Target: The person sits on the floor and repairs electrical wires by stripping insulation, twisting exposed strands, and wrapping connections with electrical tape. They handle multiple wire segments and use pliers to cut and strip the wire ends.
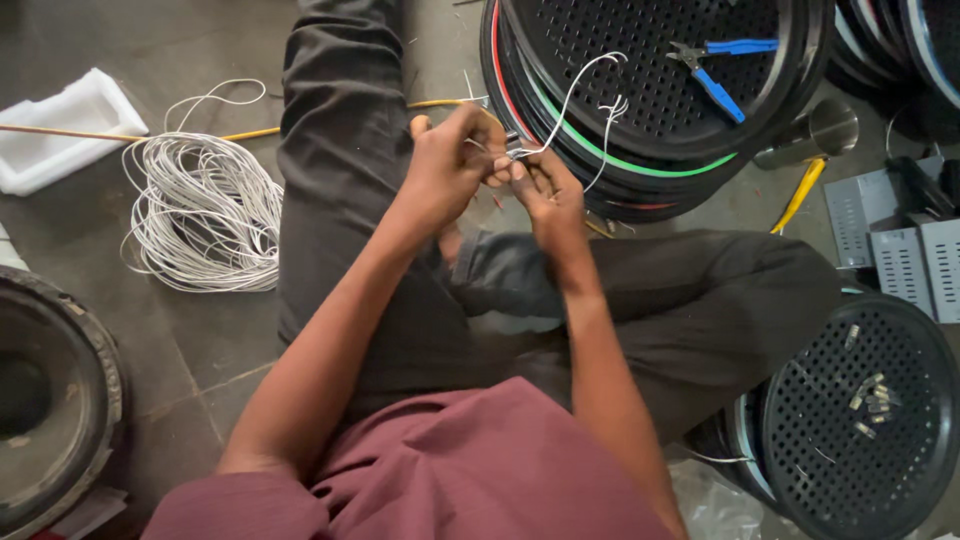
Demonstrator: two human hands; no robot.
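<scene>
I sit on the floor with my legs folded. My left hand (pixel 452 158) and my right hand (pixel 545 190) meet in front of me, both pinching the ends of a thin white wire (pixel 572 92). The wire loops up over a stack of black round perforated grilles (pixel 650 90) just beyond my hands. What sits between my fingertips is too small to tell.
Blue-handled pliers (pixel 722 68) lie on the top grille. A coil of white wire (pixel 205 215) and a white foam block (pixel 62 128) lie at the left. Another grille (pixel 860 420) with several small metal parts sits at lower right, grey metal boxes (pixel 900 245) beyond, a speaker (pixel 50 390) at lower left.
</scene>
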